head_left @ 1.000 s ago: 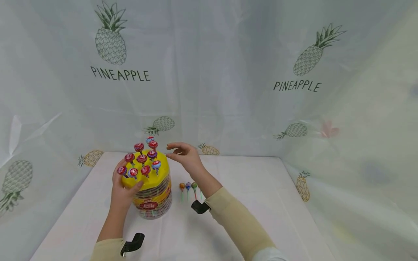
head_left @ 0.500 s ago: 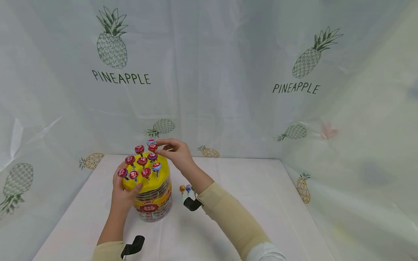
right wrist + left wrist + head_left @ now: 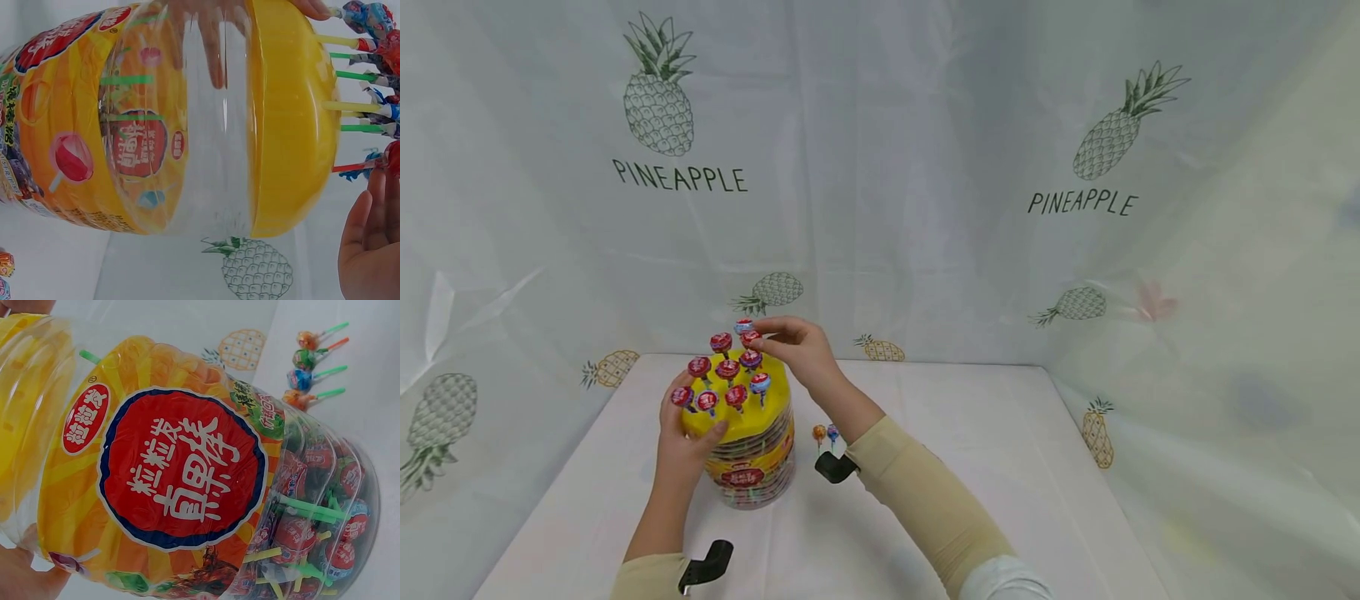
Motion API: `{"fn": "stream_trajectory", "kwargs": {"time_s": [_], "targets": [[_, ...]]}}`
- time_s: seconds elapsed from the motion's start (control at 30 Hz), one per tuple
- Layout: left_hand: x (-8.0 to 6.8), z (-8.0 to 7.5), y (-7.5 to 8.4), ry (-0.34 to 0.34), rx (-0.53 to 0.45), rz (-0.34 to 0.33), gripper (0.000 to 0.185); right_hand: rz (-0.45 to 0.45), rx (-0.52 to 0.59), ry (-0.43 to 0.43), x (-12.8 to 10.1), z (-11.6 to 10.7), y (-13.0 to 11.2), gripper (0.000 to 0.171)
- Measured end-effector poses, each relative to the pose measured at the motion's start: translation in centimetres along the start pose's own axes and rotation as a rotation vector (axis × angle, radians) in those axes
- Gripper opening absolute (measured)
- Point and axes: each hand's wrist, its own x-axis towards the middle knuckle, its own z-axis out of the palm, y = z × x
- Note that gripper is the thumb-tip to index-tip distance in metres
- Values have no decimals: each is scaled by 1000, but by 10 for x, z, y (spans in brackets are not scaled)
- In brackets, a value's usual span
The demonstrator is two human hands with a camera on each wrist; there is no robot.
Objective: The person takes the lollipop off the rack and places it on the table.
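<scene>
A clear jar (image 3: 747,477) of wrapped lollipops, with a yellow lid (image 3: 741,422), stands upright on the table. Red and blue wrapped lollipops (image 3: 727,370) stick up from holes in the lid. My left hand (image 3: 681,450) grips the lid at its left side, thumb on the front edge. At the back right of the lid, my right hand (image 3: 801,348) pinches a red lollipop (image 3: 750,338) between thumb and fingers. That lollipop's red stick (image 3: 357,165) meets the lid top in the right wrist view. More lollipops fill the jar's lower part in the left wrist view.
Several loose lollipops (image 3: 301,379) lie in a row on the white table (image 3: 970,450), right of the jar and partly behind the right sleeve (image 3: 917,492). A pineapple-print sheet (image 3: 887,208) hangs behind the table and at its sides.
My right hand has moved left from beside the jar to the red lollipop at the back right of the lid and closed its fingers on it. My left hand stays on the lid.
</scene>
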Motion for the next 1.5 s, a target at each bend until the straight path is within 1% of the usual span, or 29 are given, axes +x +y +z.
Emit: {"fn": "stream_trajectory", "kwargs": {"time_s": [0.13, 0.27, 0.37, 0.5, 0.67, 0.83, 1.07, 1.13, 1.37, 1.5], "targets": [[0, 0, 1, 1, -4, -1, 80, 2, 1, 21, 0, 0, -3, 17], [0, 0, 2, 3, -19, -3, 81, -47, 23, 45, 0, -1, -5, 17], [0, 0, 3, 2, -22, -13, 83, -101, 64, 63, 0, -5, -5, 18], [0, 1, 3, 1, -19, -35, 84, -135, 131, 69, -2, -13, -4, 20], [-1, 1, 4, 3, -4, -39, 85, -102, 181, 80, -7, -27, 0, 22], [0, 1, 5, 3, 2, -35, 85, -77, 199, 103, -11, -42, 11, 21], [1, 0, 4, 0, 18, -42, 85, -107, 217, 114, -18, -57, 30, 19], [1, 0, 5, 0, 24, -45, 85, -102, 222, 116, -20, -61, 34, 20], [1, 0, 6, -6, 6, -36, 86, -21, 222, 150, -30, -73, 53, 22], [1, 1, 6, 3, 2, -26, 84, 13, 221, 178, -37, -80, 61, 23]]}}
